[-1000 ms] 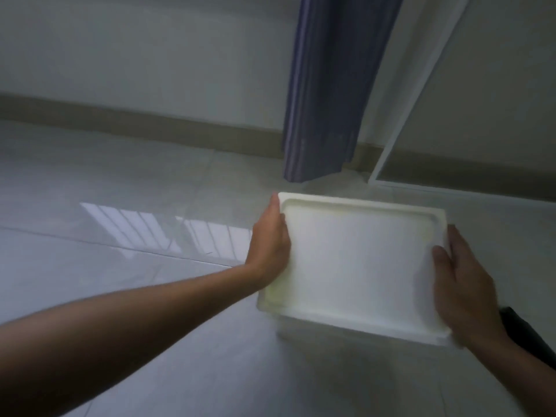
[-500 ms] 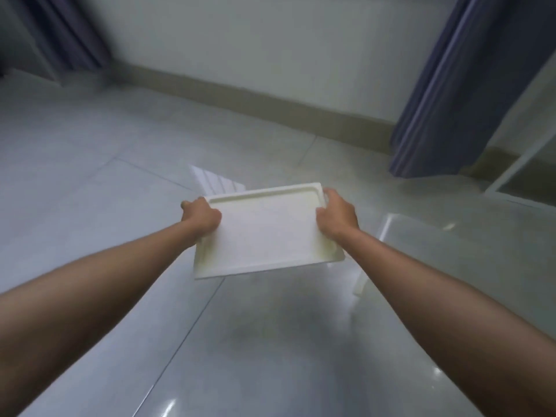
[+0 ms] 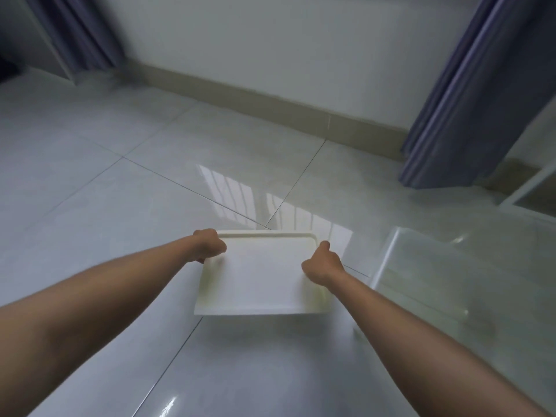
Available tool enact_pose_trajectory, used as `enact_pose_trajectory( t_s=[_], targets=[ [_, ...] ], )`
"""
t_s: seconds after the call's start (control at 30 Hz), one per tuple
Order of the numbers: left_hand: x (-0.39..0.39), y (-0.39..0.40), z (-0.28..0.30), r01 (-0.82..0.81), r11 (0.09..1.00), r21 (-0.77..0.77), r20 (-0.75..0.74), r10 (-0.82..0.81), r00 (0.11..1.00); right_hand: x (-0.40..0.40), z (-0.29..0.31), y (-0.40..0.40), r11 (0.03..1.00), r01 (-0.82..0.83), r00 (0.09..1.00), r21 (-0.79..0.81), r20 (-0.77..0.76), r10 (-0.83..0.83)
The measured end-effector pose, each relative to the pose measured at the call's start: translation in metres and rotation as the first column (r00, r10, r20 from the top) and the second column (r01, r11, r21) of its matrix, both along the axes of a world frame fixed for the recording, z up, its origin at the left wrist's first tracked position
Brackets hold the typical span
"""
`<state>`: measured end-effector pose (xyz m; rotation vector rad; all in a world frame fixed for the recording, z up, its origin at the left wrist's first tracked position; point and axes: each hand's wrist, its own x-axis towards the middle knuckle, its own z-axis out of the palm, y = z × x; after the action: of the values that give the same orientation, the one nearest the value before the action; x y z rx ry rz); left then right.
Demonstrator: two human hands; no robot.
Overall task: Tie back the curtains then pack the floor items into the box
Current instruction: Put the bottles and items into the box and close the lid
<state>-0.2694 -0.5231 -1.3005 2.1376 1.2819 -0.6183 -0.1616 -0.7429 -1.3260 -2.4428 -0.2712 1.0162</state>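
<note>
I hold a flat white box lid [image 3: 261, 275] low over the tiled floor, in the middle of the view. My left hand [image 3: 209, 246] grips its far left corner and my right hand [image 3: 322, 263] grips its right edge. To the right of the lid stands a clear plastic box [image 3: 436, 284] on the floor, open at the top. One purple curtain [image 3: 475, 94] hangs at the far right and another purple curtain [image 3: 78, 31] hangs at the far left.
A white wall with a beige skirting board [image 3: 270, 106] runs along the back. A white frame [image 3: 532, 191] stands at the right edge behind the clear box. The glossy floor tiles [image 3: 120, 206] reflect a window.
The lid came off the clear box and moved left with both hands; it has since sunk lower toward the floor. The view swung left, showing the left curtain.
</note>
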Motion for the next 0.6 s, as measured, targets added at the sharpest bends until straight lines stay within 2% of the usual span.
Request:
enact_pose_trajectory(
  t_s=[0.43, 0.6],
  targets=[
    [0.019, -0.015, -0.028, 0.114, 0.993, 0.016, -0.157, -0.11, 0.981, 0.001, -0.018, -0.002, 0.99, -0.003, 0.999, -0.138, -0.033, -0.002],
    [0.029, -0.024, -0.036, 0.268, 0.952, 0.148, -0.247, -0.227, 0.942, 0.001, -0.023, 0.01, 0.975, -0.044, 0.999, -0.216, -0.042, 0.035]
  ],
)
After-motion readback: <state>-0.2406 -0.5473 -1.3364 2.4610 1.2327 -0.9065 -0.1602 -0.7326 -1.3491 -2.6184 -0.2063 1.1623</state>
